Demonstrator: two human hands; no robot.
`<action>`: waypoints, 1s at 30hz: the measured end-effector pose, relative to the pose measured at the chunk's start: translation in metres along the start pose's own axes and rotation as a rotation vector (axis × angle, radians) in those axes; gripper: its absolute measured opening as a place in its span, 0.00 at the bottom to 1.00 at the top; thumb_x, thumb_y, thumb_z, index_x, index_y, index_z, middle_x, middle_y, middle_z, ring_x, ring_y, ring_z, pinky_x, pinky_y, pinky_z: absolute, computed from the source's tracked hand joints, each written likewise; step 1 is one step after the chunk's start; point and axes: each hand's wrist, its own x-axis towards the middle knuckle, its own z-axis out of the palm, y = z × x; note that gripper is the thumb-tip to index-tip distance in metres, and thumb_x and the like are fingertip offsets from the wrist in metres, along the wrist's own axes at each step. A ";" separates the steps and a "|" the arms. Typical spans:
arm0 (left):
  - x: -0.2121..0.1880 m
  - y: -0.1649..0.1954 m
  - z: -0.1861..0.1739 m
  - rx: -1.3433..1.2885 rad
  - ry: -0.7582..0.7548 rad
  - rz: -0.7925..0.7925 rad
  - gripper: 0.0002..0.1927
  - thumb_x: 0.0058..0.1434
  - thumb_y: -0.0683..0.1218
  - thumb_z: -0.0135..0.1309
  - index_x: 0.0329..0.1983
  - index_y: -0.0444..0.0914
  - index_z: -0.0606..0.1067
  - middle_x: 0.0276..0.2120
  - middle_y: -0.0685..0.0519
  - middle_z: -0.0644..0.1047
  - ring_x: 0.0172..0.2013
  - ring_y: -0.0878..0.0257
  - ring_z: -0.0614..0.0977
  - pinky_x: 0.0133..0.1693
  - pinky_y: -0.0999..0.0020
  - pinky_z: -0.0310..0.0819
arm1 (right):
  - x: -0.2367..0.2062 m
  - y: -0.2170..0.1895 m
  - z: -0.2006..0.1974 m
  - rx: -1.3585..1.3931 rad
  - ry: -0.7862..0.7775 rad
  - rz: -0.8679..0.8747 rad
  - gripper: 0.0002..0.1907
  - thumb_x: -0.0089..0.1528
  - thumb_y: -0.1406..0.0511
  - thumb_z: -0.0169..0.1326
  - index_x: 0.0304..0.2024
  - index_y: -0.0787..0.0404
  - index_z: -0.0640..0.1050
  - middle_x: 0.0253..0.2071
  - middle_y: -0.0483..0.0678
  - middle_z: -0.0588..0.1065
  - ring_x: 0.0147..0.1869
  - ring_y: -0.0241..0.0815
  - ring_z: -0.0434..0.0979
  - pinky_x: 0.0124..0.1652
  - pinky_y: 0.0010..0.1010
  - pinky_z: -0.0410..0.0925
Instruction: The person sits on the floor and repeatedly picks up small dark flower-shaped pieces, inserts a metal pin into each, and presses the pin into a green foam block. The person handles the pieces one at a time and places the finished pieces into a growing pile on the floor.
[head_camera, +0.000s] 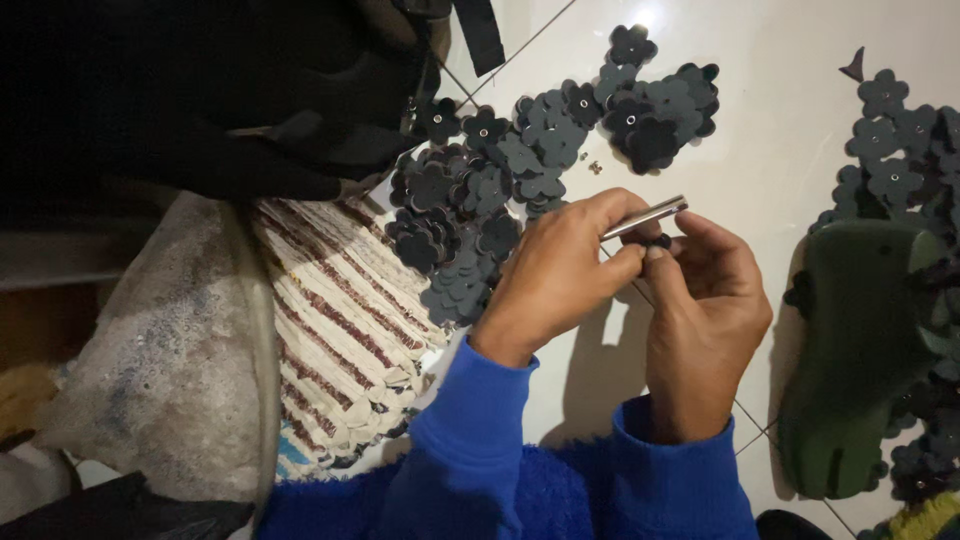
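My left hand (560, 275) grips a slim silver metal rod (655, 214) that sticks out up and to the right past my fingers. My right hand (705, 320) pinches a small dark flower-shaped piece (660, 241) right under the rod's shaft. Both hands hover close together over the white tiled floor (780, 130). A heap of dark flower-shaped pieces (470, 220) with small metal centres lies just left of and behind my hands. Both wrists wear blue fuzzy sleeves.
More dark flower pieces (660, 100) lie at the top centre and along the right edge (900, 150). A dark green shoe-shaped form (860, 350) lies at the right. A striped woven mat (340, 320), a pale sack (170, 350) and a black bag (250, 90) fill the left.
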 end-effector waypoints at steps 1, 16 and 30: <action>0.000 -0.001 0.001 0.008 0.008 0.027 0.11 0.59 0.44 0.55 0.45 0.39 0.77 0.37 0.49 0.84 0.40 0.53 0.87 0.41 0.62 0.78 | 0.001 0.000 0.000 -0.027 -0.020 0.006 0.15 0.66 0.76 0.56 0.56 0.70 0.75 0.45 0.48 0.77 0.47 0.33 0.79 0.48 0.23 0.75; -0.001 -0.013 0.004 0.070 0.028 0.100 0.13 0.60 0.45 0.57 0.48 0.39 0.76 0.40 0.46 0.83 0.44 0.48 0.84 0.44 0.56 0.78 | 0.003 0.008 0.001 -0.058 -0.084 -0.104 0.12 0.65 0.78 0.56 0.52 0.69 0.74 0.49 0.51 0.80 0.53 0.36 0.82 0.54 0.25 0.75; 0.010 -0.012 0.013 -0.361 0.269 -0.107 0.20 0.64 0.46 0.58 0.59 0.40 0.74 0.40 0.57 0.81 0.31 0.72 0.76 0.34 0.73 0.74 | 0.005 0.015 -0.005 -0.915 0.049 -0.592 0.10 0.59 0.76 0.63 0.41 0.60 0.83 0.42 0.50 0.78 0.48 0.49 0.77 0.48 0.39 0.72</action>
